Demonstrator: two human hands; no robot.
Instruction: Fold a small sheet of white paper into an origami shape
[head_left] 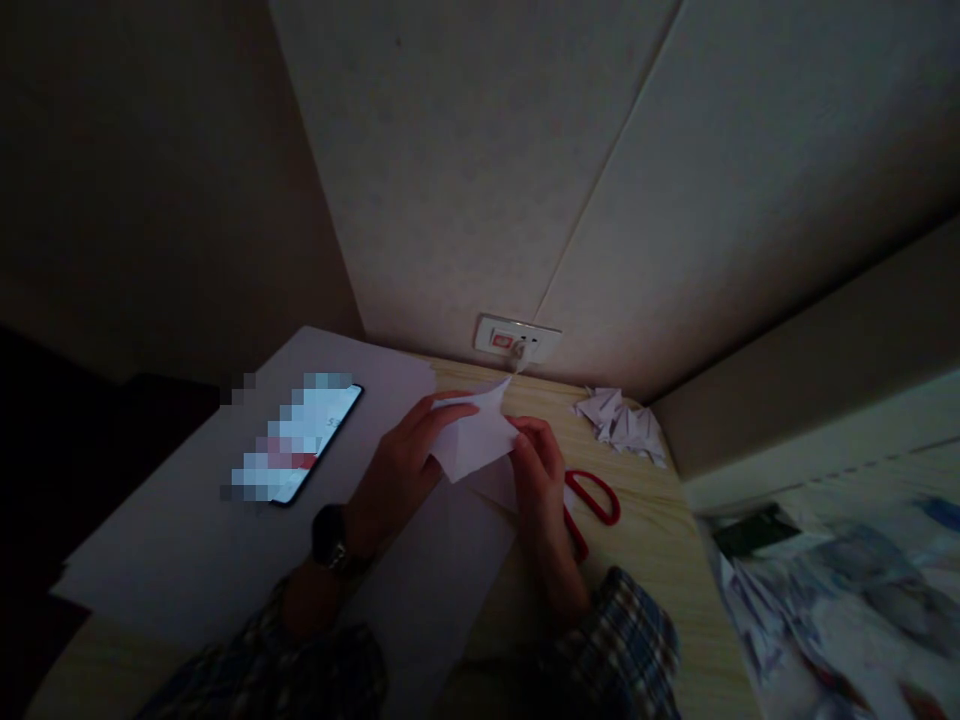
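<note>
A folded piece of white paper (472, 437) is held up between both hands over the table. My left hand (405, 445) grips its left side, fingers along the top edge and the thumb underneath, hidden. On the right corner my right hand (538, 470) pinches the paper between thumb and fingers. Creases and a pointed tip show on the piece. Beneath the hands lie loose white sheets (427, 570). Red-handled scissors (600, 497) rest just right of my right hand, their blades hidden.
A lit phone (307, 440) lies on a stack of white paper (172, 540) at left. Folded paper pieces (622, 425) sit at the table's (660, 540) back right. A wall socket (517, 338) with a plug is behind. More folded paper (757, 610) lies beyond the right edge.
</note>
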